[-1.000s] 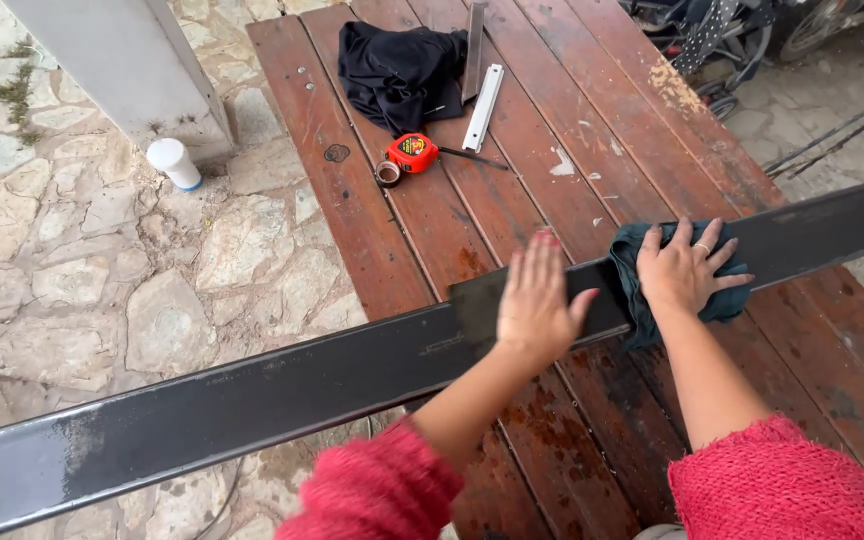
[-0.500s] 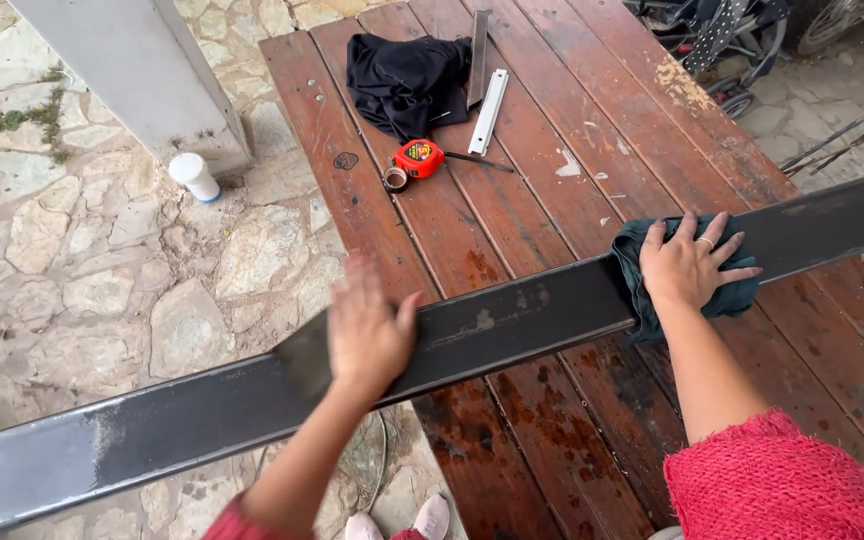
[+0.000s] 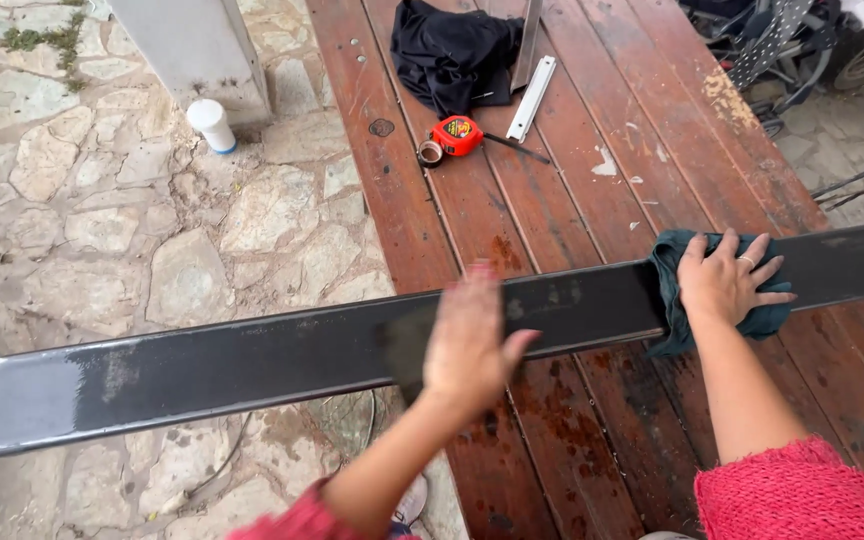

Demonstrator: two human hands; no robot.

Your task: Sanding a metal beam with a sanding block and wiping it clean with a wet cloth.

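Steel bar point(image 3: 252, 365), long, flat and dark with a dull sheen, lies across the reddish plank tabletop point(image 3: 652, 130) and overhangs the stone paving. Left hand point(image 3: 472, 340) rests flat on it, fingers extended (image blurred). Right hand point(image 3: 727, 280) presses a teal cloth point(image 3: 767, 322) onto the bar, fingers spread. A red tape measure point(image 3: 455, 135) lies beyond.

Bar point(image 3: 252, 365) across table point(image 3: 652, 130)

matt dark metal bar point(image 3: 282, 360), teal cloth rag point(image 3: 674, 262), worn stained wooden table point(image 3: 592, 200)
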